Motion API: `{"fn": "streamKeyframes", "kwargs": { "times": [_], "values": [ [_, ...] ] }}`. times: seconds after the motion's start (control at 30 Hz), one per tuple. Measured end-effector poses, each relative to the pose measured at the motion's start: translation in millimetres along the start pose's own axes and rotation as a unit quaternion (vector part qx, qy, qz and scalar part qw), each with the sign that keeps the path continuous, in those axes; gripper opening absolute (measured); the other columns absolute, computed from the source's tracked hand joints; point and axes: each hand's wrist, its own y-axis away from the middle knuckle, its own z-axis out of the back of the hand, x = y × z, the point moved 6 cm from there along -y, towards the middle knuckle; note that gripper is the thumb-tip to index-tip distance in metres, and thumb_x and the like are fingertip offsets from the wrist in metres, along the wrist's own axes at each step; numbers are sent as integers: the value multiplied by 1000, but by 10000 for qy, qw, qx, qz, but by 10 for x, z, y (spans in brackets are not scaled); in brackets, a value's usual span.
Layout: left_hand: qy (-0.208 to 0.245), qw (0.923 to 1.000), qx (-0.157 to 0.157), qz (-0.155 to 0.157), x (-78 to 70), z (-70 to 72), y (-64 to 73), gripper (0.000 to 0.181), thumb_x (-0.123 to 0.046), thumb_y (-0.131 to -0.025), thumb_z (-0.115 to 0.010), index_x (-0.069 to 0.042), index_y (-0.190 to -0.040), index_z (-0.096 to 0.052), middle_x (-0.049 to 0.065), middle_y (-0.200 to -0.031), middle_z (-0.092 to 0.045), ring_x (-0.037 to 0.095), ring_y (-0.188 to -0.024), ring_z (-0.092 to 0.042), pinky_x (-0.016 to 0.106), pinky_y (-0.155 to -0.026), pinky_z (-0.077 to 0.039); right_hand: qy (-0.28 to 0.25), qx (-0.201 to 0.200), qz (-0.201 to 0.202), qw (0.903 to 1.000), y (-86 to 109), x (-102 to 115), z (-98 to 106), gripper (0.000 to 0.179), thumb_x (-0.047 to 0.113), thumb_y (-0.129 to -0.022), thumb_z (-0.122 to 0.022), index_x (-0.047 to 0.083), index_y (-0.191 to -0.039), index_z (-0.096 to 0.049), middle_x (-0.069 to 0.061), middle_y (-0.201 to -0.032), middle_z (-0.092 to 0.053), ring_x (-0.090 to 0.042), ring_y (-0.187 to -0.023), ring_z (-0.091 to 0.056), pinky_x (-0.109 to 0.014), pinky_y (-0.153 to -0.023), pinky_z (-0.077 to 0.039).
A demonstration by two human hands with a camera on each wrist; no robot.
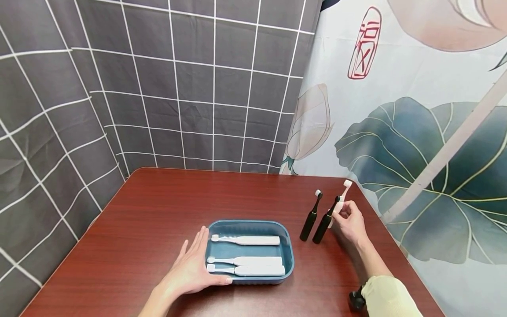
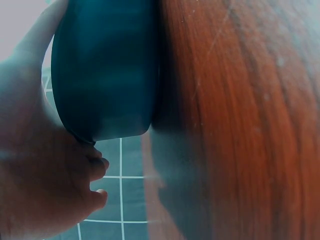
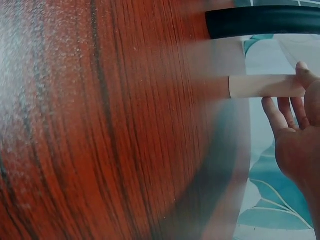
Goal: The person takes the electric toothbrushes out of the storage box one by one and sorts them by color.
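My right hand [image 1: 350, 223] pinches a white electric toothbrush [image 1: 345, 192] between thumb and fingers, its brush head pointing up. In the right wrist view the lower end of that toothbrush [image 3: 260, 86] sticks out past the fingers, close over the tabletop. Two black electric toothbrushes [image 1: 310, 220] stand upright just left of this hand. My left hand [image 1: 191, 267] rests against the left end of a blue tray [image 1: 290, 259], fingers straight, thumb along the near rim. Inside the tray lie three white electric toothbrushes [image 1: 259, 241], heads to the left. The left wrist view shows the tray's outer wall [image 2: 107, 75] beside the palm.
The reddish-brown wooden table [image 1: 174, 198] reaches back to a dark grey gridded curtain [image 1: 190, 83]. A cloth printed with lotus leaves [image 1: 400, 141] hangs along the right edge. A black strap-like item [image 1: 357, 299] is at the right wrist by the pale sleeve [image 1: 390, 297].
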Motion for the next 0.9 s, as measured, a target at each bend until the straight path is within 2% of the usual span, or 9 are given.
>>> {"fn": "streamKeyframes", "kwargs": {
  "times": [0.2,0.43,0.6,0.67,0.77,0.9],
  "values": [
    [54,10000,5,26,-6,-8,5,147,-88,-56,-71,0,-159,-16,18,-165,-16,32,-151,-18,57,-120,-8,307,-8,-75,9995,10,-21,1,33,11,-92,-74,-1,-116,-54,-22,-104,-69,-11,-91,-63,-6,-76,-42],
    [66,10000,0,-2,-19,6,14,146,-87,-57,-71,1,-159,-16,18,-165,-16,33,-151,-18,57,-120,-8,498,21,-85,9987,8,-13,-6,35,19,-93,-73,-1,-118,-60,-19,-103,-70,-15,-90,-63,-10,-76,-42],
    [53,10000,4,30,-6,-4,10,146,-86,-57,-73,1,-159,-16,18,-165,-16,33,-151,-18,57,-120,-8,417,203,-72,9989,24,14,12,42,22,-95,-72,-3,-126,-60,-23,-109,-69,-32,-100,-66,-6,-76,-42],
    [35,10000,-20,26,1,-9,8,145,-85,-57,-74,1,-159,-16,18,-165,-16,33,-151,-18,57,-120,-8,340,194,-22,9992,40,27,39,46,23,-95,-72,-3,-130,-58,-24,-112,-69,-34,-104,-65,-4,-77,-41],
    [-17,10000,-38,22,7,-14,5,145,-85,-57,-73,1,-159,-16,18,-165,-16,32,-151,-18,57,-120,-8,197,-16,6,9998,80,46,115,50,24,-96,-71,-4,-135,-57,-24,-118,-67,-23,-104,-65,-3,-79,-42],
    [-32,10000,-42,2,5,-13,2,146,-86,-57,-73,2,-159,-16,18,-165,-16,32,-151,-18,57,-120,-9,-26,-793,-159,9967,180,89,303,45,25,-97,-69,-2,-133,-61,-19,-119,-68,4,-95,-59,-4,-78,-43]
  ]
}}
